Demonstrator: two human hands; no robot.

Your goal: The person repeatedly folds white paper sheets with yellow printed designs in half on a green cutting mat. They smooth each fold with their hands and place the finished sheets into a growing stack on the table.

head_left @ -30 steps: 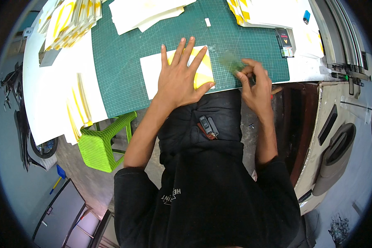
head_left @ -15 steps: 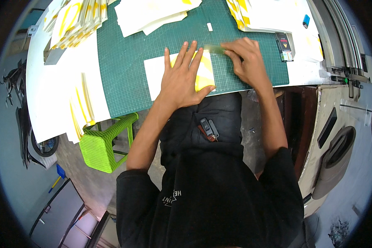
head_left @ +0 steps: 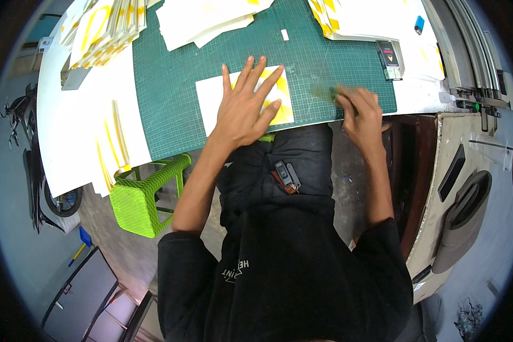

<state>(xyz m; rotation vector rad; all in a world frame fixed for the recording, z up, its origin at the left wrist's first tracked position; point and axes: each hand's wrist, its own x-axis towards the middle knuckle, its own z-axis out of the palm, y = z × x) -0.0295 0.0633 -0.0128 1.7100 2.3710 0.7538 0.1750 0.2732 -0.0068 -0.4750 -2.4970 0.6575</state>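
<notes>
My left hand (head_left: 244, 108) lies flat with its fingers spread on a white and yellow sheet of paper or card (head_left: 208, 105). That sheet rests near the front edge of a green gridded cutting mat (head_left: 168, 97). To the right of the sheet, my right hand (head_left: 362, 117) is closed in a pinch over the mat's front edge. A thin, see-through greenish piece (head_left: 325, 92) sticks out from its fingertips, too smeared by motion to name. Beyond the sheet, a small white piece (head_left: 285, 35) lies on the mat.
White and yellow stacks stand at the back left (head_left: 105, 34) and back right (head_left: 353, 20), with loose white sheets (head_left: 205, 23) between. A small dark box (head_left: 389, 60) and a blue lighter (head_left: 419, 24) lie to the right. A green stool (head_left: 137, 208) stands below the table's left side.
My right hand has moved right and nearer to me, away from the sheet, with the greenish piece. My left hand has shifted slightly left on the sheet.
</notes>
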